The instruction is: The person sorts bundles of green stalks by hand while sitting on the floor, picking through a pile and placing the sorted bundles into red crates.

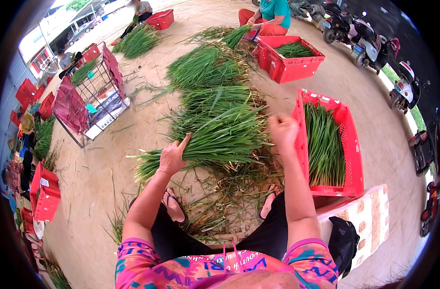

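My left hand [173, 155] is closed around a bunch of green leafy stalks, perhaps garlic chives [212, 144], near its pale root ends, with the leaves pointing right. That bunch lies over a long heap of the same greens [209, 68] on the ground. To the right of the leaf tips my right hand [283, 130] is raised with its fingers curled, slightly blurred; no stalk shows in it. Just beyond that hand stands a red plastic crate [353, 159] with neatly laid greens [323, 148] inside. Loose trimmings [220, 206] lie between my feet.
Another red crate [294, 70] of greens stands farther off, beside a seated person in teal [277, 14] holding a bunch. A metal-framed cart [108, 90] is at left. Stacked white packages [371, 216] with a black bag [342, 242] sit at right. Scooters [404, 86] and other seated people are around.
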Tool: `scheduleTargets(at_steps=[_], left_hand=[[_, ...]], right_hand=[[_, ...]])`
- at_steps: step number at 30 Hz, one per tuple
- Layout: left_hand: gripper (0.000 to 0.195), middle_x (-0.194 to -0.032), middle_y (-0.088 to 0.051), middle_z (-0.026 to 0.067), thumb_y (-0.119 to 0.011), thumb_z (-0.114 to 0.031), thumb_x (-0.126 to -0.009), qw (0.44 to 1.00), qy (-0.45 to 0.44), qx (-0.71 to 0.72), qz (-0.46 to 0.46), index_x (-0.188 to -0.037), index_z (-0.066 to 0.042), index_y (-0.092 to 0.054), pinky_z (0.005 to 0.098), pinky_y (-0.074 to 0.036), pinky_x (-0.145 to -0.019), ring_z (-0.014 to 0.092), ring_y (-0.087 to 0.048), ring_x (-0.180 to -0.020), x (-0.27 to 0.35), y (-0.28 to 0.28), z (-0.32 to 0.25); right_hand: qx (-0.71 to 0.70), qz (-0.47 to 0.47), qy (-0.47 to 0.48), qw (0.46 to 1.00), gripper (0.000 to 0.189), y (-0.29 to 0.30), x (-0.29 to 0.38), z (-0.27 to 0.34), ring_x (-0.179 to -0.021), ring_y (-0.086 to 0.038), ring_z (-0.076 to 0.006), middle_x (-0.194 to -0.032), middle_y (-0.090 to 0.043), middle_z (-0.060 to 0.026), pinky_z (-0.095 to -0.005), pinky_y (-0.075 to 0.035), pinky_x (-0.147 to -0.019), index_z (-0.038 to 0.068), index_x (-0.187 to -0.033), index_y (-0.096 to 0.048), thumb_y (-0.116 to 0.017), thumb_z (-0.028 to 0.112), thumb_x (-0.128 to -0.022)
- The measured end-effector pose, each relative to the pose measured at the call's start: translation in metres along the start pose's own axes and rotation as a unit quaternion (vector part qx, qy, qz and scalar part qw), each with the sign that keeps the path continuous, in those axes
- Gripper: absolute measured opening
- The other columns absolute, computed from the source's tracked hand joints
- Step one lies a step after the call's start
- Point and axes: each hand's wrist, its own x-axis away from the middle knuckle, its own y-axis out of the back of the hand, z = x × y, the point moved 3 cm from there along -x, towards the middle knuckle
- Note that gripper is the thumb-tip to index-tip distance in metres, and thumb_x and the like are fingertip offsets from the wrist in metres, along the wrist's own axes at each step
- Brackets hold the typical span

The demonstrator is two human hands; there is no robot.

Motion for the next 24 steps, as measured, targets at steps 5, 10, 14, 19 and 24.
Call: scheduleTargets(at_steps=[5,10,14,19,24], left_hand=[[0.086,-0.074,-0.050,0.0115,-0.066,-0.012,-0.056,1.000,-0.006,0.012,-0.006,-0.132,-0.023,-0.027,0.0384,-0.043,-0.064,0.030,-0.052,-0.073,0.004,0.003,-0.002],[0.087,-0.074,-0.049,0.0111,-0.067,-0.012,-0.055,1.000,-0.009,0.017,-0.001,-0.131,-0.023,-0.028,0.0383,-0.043,-0.064,0.030,-0.052,-0.073,0.005,0.001,-0.001],[0.086,-0.074,-0.049,0.0104,-0.067,-0.011,-0.055,1.000,-0.004,0.013,0.011,-0.131,-0.023,-0.029,0.0377,-0.043,-0.064,0.029,-0.052,-0.073,0.002,0.003,-0.006],[0.083,-0.081,-0.052,0.0110,-0.064,-0.010,-0.056,0.999,-0.041,-0.006,0.032,-0.130,-0.021,-0.031,0.0371,-0.043,-0.066,0.030,-0.052,-0.074,0.004,0.001,-0.012],[0.084,-0.073,-0.048,0.0098,-0.055,0.001,-0.053,0.997,-0.079,-0.003,0.014,-0.130,-0.022,-0.031,0.0365,-0.042,-0.066,0.028,-0.051,-0.072,0.007,-0.001,-0.020]], right_hand=[[-0.067,0.172,-0.032,0.982,0.018,0.007,-0.004,-0.004,-0.050,-0.046,-0.0132,-0.059,-0.052,-0.0072,-0.0280,-0.039,-0.048,0.001,-0.077,-0.057,-0.062,0.019,-0.074],[0.041,0.293,0.146,0.944,0.020,-0.007,0.014,0.021,-0.074,-0.053,-0.0291,-0.078,-0.054,-0.0120,-0.0368,-0.043,-0.063,0.007,-0.093,-0.057,-0.053,0.019,-0.079],[0.099,0.246,0.165,0.950,0.010,-0.012,0.021,0.018,-0.064,-0.054,-0.0293,-0.069,-0.054,-0.0119,-0.0368,-0.043,-0.057,0.005,-0.074,-0.060,-0.054,0.012,-0.072],[-0.133,0.157,-0.162,0.965,0.015,-0.006,0.007,0.006,-0.047,-0.043,-0.0045,-0.053,-0.050,0.0009,-0.0222,-0.036,-0.044,-0.001,-0.059,-0.057,-0.053,0.006,-0.071],[-0.229,0.231,-0.091,0.941,0.011,-0.013,0.011,0.020,-0.054,-0.048,-0.0057,-0.064,-0.057,-0.0015,-0.0203,-0.039,-0.048,-0.001,-0.076,-0.062,-0.062,0.010,-0.073]])
